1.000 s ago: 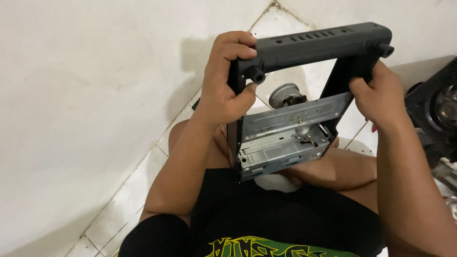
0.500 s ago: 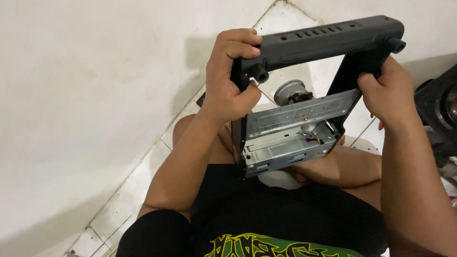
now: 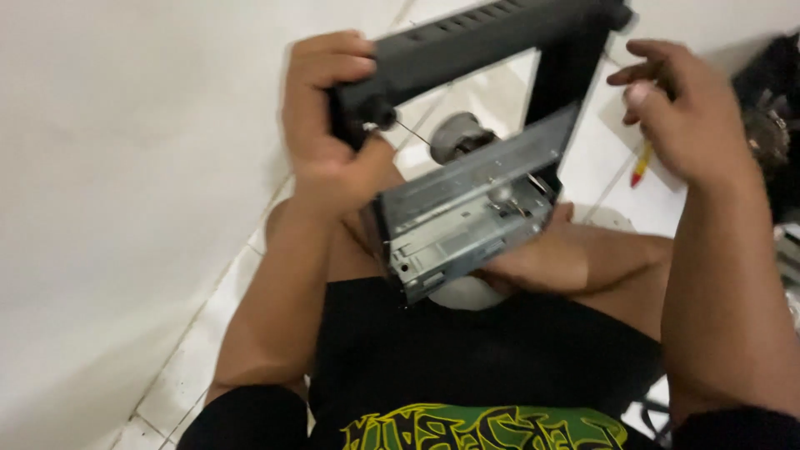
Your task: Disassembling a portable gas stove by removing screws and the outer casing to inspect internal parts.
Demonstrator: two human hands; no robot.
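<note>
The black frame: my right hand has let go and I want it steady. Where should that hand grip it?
Probably the upright side bar, taken from the right. The right hand hovers open beside it, the bar is bare, and the left hand holds the opposite corner.

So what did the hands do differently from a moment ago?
The right hand let go of the dark grey frame and now hangs open beside its right post, fingers spread. The frame, with the metal box fixed under it, has come closer to the camera and tilted more. The left hand kept its grip on the frame's left corner, and the box stayed over the person's lap.
</note>
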